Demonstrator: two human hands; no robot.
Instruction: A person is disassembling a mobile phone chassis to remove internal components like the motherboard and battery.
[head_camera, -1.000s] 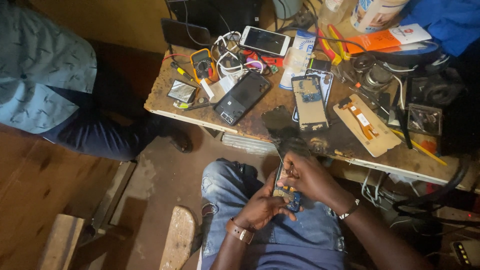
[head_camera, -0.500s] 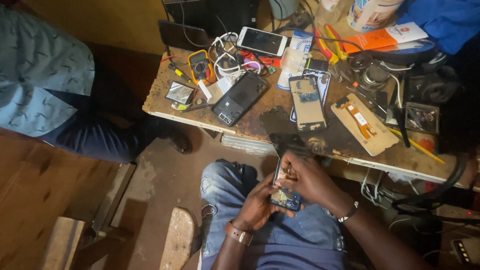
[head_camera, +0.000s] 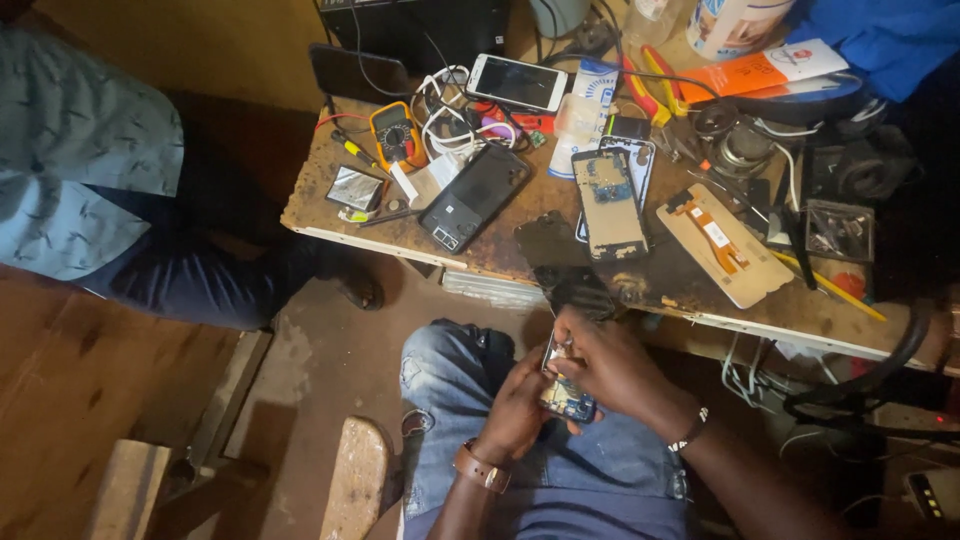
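Here, below the cluttered wooden workbench (head_camera: 480, 255), the left hand (head_camera: 515, 405) cradles a small opened phone (head_camera: 565, 392) lengthwise toward the bench; right hand (head_camera: 610, 365) fingers pinch its upper end.

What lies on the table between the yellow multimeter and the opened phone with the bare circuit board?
In the head view, a black phone lies face down, slanted, between the yellow multimeter and the opened phone.
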